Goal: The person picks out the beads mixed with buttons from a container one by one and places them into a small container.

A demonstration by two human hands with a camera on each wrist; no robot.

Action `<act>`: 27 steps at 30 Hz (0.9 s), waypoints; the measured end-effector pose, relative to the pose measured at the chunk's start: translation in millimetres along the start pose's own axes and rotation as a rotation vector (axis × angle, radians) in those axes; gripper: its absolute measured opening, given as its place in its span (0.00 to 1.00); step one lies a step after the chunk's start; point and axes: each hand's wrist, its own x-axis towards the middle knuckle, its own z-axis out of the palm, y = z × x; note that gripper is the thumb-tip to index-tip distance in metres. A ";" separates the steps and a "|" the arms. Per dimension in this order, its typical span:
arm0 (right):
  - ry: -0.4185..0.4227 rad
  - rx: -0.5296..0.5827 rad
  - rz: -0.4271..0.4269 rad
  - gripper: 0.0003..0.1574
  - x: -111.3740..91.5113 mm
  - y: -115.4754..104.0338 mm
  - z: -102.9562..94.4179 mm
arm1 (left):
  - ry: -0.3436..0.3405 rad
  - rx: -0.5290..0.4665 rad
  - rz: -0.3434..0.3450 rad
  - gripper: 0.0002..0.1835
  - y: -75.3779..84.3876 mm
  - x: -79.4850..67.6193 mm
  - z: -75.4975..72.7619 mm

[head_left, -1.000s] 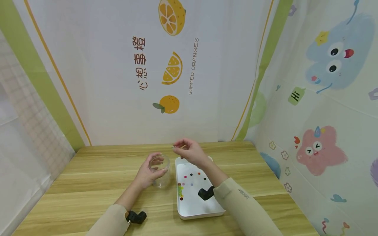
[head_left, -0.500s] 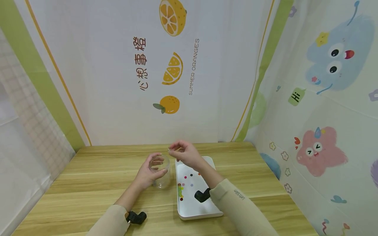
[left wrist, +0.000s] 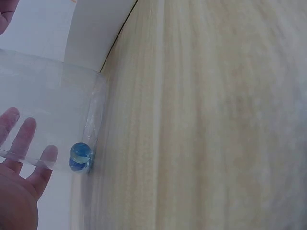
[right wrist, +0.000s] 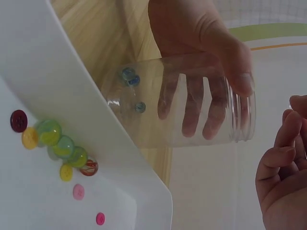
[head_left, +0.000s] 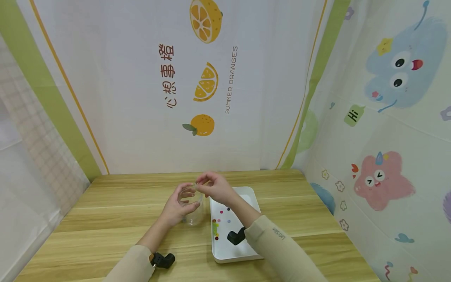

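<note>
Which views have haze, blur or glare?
Head: even light, wall lettering legible. Left wrist: hazy, tabletop grain soft, the picture's right edge bluish and washed out. Right wrist: sharper, small glint at the base of the clear jar, dark red button clearly outlined.

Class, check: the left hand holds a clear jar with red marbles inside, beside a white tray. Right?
No: the marbles are blue, not red, as the right wrist view shows. The left hand holds the clear jar beside the white tray.
</note>
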 end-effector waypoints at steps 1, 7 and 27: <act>0.000 -0.001 0.001 0.13 0.1 0.2 1.3 | -0.001 0.002 0.000 0.38 0.2 -0.1 -0.1; 0.006 -0.011 0.026 0.10 0.1 -0.3 6.8 | -0.004 0.001 -0.006 0.38 0.1 -0.4 0.0; -0.007 -0.013 0.049 0.15 1.1 2.9 7.5 | -0.003 0.000 -0.007 0.38 0.7 -0.3 0.3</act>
